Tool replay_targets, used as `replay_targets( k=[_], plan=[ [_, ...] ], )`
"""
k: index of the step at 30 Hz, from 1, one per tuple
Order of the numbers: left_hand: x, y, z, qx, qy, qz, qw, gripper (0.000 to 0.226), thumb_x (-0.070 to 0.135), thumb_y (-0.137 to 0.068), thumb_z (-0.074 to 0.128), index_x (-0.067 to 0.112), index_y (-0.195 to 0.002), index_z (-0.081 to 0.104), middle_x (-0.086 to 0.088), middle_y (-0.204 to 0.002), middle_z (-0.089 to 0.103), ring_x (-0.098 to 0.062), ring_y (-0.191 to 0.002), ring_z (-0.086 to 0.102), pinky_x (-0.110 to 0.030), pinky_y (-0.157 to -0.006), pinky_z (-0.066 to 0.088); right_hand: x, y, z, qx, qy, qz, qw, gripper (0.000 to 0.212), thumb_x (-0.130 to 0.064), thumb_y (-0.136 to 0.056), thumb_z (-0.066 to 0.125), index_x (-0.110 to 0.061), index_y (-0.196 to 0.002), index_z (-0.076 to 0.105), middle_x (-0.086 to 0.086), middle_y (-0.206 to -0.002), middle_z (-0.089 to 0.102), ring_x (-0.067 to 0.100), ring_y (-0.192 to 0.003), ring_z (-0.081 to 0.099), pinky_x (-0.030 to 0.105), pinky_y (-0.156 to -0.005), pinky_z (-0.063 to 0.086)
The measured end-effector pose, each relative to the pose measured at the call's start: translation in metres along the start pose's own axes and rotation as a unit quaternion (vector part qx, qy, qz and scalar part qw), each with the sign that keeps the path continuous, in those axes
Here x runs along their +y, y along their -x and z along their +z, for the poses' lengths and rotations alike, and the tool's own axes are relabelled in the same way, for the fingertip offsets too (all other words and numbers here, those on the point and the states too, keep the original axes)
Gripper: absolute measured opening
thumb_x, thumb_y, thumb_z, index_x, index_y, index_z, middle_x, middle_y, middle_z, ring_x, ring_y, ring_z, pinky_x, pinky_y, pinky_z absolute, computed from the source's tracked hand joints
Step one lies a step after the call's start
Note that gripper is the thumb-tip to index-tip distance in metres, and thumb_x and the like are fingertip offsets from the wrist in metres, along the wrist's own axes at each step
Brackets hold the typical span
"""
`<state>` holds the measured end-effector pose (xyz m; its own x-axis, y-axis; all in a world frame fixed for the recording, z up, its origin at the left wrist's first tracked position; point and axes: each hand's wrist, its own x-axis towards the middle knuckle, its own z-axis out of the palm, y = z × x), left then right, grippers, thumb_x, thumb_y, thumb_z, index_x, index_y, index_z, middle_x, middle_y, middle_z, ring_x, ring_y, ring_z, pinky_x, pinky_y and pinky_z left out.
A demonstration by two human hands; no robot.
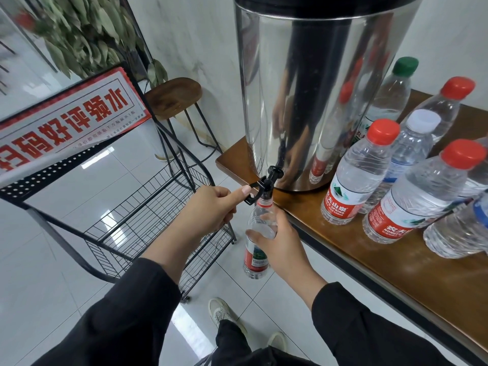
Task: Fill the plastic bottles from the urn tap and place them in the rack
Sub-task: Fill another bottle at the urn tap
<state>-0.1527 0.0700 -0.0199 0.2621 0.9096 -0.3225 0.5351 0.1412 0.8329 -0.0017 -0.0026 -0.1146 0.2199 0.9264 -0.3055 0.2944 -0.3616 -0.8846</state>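
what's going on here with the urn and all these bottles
A person is filling a plastic bottle at the steel urn. The left hand works the black tap lever with the thumb, while the right hand holds the uncapped bottle's mouth under the spout. Several capped bottles stand on the wooden counter beside the urn. The wire rack on the left looks bottle-free.

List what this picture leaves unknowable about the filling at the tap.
- Head view: water level in the held bottle; right hand covers its middle.
- Flow from the tap: too small to tell.
- Left hand at the lever: fingers hidden behind the hand.
- Rack: the sign covers its top.
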Motion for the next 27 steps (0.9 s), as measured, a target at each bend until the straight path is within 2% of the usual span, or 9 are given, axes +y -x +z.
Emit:
replay_targets(
  k=[7, 27],
  plan=[
    [0.0001, 0.0000, 0.0003, 0.001, 0.020, -0.003, 1.000, 0.057, 0.064, -0.084, 0.067, 0.014, -0.061, 0.055, -0.002, -0.052, 0.052, -0.013, -0.044, 0.042, -0.021, -0.045, 0.038, 0.0006, -0.0005, 0.0007, -0.001, 0.004, -0.002, 1.000, 0.086, -0.051, -0.080, 0.074, -0.041, -0.150, 0.024, -0.010, -0.149, 0.046, 0.022, -0.136, 0.048, 0.047, -0.099, 0.050],
    [0.0007, 0.0005, 0.0015, 0.006, 0.021, -0.010, 1.000, 0.055, 0.061, -0.086, 0.067, 0.015, -0.059, 0.054, 0.000, -0.050, 0.052, -0.012, -0.042, 0.043, -0.021, -0.045, 0.038, 0.0023, 0.0002, 0.0022, 0.007, 0.003, -0.011, 1.000, 0.087, -0.053, -0.079, 0.074, -0.042, -0.150, 0.024, -0.013, -0.147, 0.048, 0.020, -0.135, 0.049, 0.044, -0.098, 0.051]
  ],
)
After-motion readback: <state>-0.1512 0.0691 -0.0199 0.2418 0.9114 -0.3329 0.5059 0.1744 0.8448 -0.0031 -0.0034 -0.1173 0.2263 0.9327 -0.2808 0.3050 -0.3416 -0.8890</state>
